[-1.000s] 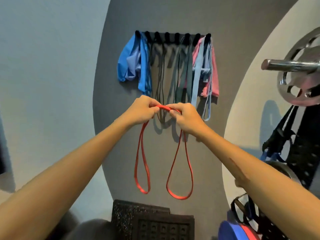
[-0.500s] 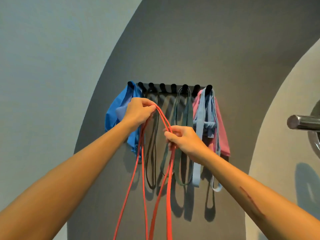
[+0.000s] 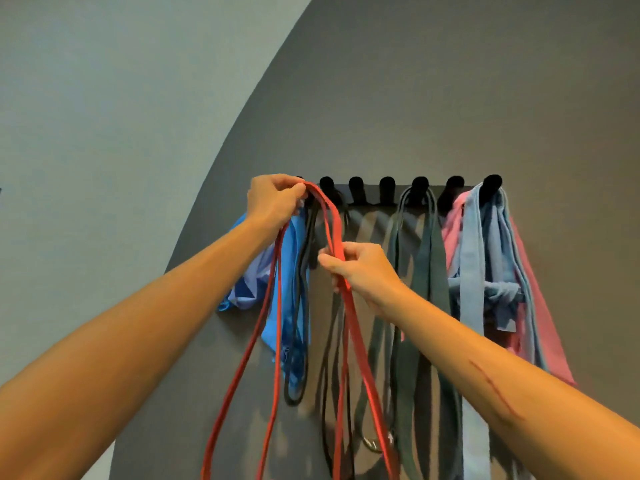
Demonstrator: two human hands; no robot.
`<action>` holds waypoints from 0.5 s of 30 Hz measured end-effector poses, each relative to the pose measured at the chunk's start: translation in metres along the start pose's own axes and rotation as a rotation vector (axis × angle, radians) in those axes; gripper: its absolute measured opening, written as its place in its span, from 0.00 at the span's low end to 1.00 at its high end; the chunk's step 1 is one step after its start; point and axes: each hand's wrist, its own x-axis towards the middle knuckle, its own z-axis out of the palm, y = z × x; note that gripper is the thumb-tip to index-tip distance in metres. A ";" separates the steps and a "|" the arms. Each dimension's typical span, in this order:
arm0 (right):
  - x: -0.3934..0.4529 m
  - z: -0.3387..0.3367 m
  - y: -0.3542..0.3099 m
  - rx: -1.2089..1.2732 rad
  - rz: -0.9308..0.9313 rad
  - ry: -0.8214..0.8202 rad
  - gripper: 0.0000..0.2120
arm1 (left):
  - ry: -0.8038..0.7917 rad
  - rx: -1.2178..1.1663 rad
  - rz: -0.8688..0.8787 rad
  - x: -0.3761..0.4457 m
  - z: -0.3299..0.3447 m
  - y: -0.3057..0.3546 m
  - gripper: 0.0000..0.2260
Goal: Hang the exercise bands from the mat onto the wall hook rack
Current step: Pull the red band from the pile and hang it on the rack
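Left hand (image 3: 275, 199) pinches top fold of red band (image 3: 349, 306) right at left end of hook rack (image 3: 388, 188), hook behind knuckles hidden. Right hand (image 3: 360, 268) grips same band lower; strands hang near-vertical. Left hand nearer hooks. Black band (image 3: 301, 271), blue cloth band (image 3: 287, 306) crowd that end; middle hooks bare.

A long, flat red band (image 3: 349, 306) ran from the rack's left end, near frame centre, down past the bottom edge in several strands. The black wall hook rack (image 3: 388, 190) sat just right of centre, its pegs in a row (green, pink and blue bands (image 3: 472, 271) draped there).
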 end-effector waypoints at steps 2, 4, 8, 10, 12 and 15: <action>0.028 0.010 0.007 0.023 -0.014 0.043 0.05 | 0.056 -0.033 -0.014 0.023 0.004 -0.015 0.05; 0.055 0.017 0.012 0.059 -0.035 0.100 0.05 | 0.103 -0.062 -0.039 0.046 0.007 -0.032 0.05; 0.105 0.028 0.016 0.117 -0.089 0.167 0.05 | 0.215 -0.152 -0.061 0.080 0.018 -0.066 0.05; 0.126 0.033 0.016 0.130 -0.112 0.189 0.07 | 0.258 -0.181 -0.035 0.087 0.026 -0.076 0.04; 0.143 0.038 0.014 0.065 -0.149 0.247 0.10 | 0.323 -0.179 0.051 0.090 0.032 -0.083 0.04; 0.167 0.049 0.013 0.039 -0.154 0.285 0.14 | 0.409 -0.091 0.257 0.096 0.036 -0.095 0.04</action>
